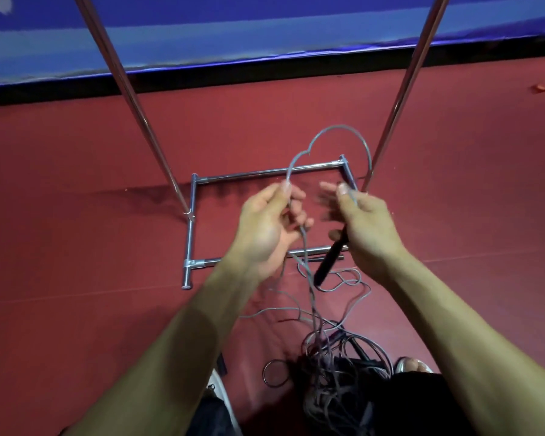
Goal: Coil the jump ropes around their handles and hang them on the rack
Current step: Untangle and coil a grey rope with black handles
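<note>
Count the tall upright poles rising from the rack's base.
2. The left pole rises from the left side bar of the rack base; the right pole rises at its right side, just beyond the right hand. Both tops leave the frame; none seems hidden.

We see a thin grey rope (337, 125) making a tall loop above our two grips. One side of the loop comes down into our left grip (265, 225), and the other side into our right grip (365, 228). A black handle (329, 262) sticks out under the right grip, tilted down and to the left. Below both grips, more ropes (331, 382) lie in a messy pile on the floor. The shiny metal rack (191, 215) stands just behind the grips.
</note>
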Available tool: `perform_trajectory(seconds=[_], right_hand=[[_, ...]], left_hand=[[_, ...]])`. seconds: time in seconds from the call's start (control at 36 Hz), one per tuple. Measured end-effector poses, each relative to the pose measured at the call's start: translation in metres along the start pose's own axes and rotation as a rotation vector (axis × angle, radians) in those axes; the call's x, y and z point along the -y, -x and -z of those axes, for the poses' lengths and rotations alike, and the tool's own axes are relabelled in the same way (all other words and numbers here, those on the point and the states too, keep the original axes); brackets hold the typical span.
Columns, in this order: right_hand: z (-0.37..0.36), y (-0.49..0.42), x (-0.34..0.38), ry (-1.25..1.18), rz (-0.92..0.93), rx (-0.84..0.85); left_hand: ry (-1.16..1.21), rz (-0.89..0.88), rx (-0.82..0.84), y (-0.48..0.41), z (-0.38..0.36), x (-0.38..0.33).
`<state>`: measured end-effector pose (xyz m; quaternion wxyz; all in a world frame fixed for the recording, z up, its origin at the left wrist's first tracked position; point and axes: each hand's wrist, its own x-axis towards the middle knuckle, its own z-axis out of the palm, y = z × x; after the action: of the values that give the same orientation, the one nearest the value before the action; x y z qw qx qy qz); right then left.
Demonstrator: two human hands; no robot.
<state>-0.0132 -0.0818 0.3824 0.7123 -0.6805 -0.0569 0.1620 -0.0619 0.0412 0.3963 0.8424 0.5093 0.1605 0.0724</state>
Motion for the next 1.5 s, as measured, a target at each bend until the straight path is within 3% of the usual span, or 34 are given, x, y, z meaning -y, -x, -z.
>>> perform_trajectory(seconds=[0.11,0.36,0.42,0.53,0.67,0.78,0.94,1.11,1.19,1.28,1.39,1.5], right_hand=[[-0.018,0.024,-0.001,-0.128,-0.017,0.287],[-0.014,0.069,0.030,-0.080,0.136,0.300],[-0.015,0.078,0.043,-0.017,0.169,0.263],[-0.022,0.093,0.079,0.026,0.195,0.114],[-0.029,0.105,0.115,-0.103,0.196,0.034],[-0.026,0.122,0.131,-0.086,0.204,0.103],[-0.022,0.128,0.145,0.054,0.300,0.069],[-0.024,0.129,0.152,0.135,0.325,0.013],[-0.030,0.137,0.161,-0.054,0.282,0.062],[-0.036,0.141,0.168,-0.153,0.242,0.137],[-0.042,0.142,0.167,-0.097,0.313,0.182],[-0.048,0.141,0.160,0.066,0.395,0.115]], left_hand=[[0.119,-0.067,0.003,0.001,-0.020,-0.033],[0.145,-0.306,-0.031,0.011,-0.051,-0.166],[-0.012,-0.294,-0.062,0.015,-0.051,-0.183],[-0.588,-0.113,-0.101,0.042,-0.043,-0.166],[-0.487,0.005,0.062,0.107,-0.044,-0.107],[-0.418,-0.090,0.171,0.137,-0.048,-0.097],[-0.843,-0.257,0.175,0.148,-0.050,-0.104],[-1.119,-0.398,0.174,0.142,-0.056,-0.143],[-1.038,-0.454,0.115,0.139,-0.062,-0.155],[-0.670,-0.414,0.055,0.138,-0.071,-0.165],[-0.612,-0.445,0.002,0.137,-0.079,-0.178],[-0.606,-0.481,0.031,0.133,-0.087,-0.196]])
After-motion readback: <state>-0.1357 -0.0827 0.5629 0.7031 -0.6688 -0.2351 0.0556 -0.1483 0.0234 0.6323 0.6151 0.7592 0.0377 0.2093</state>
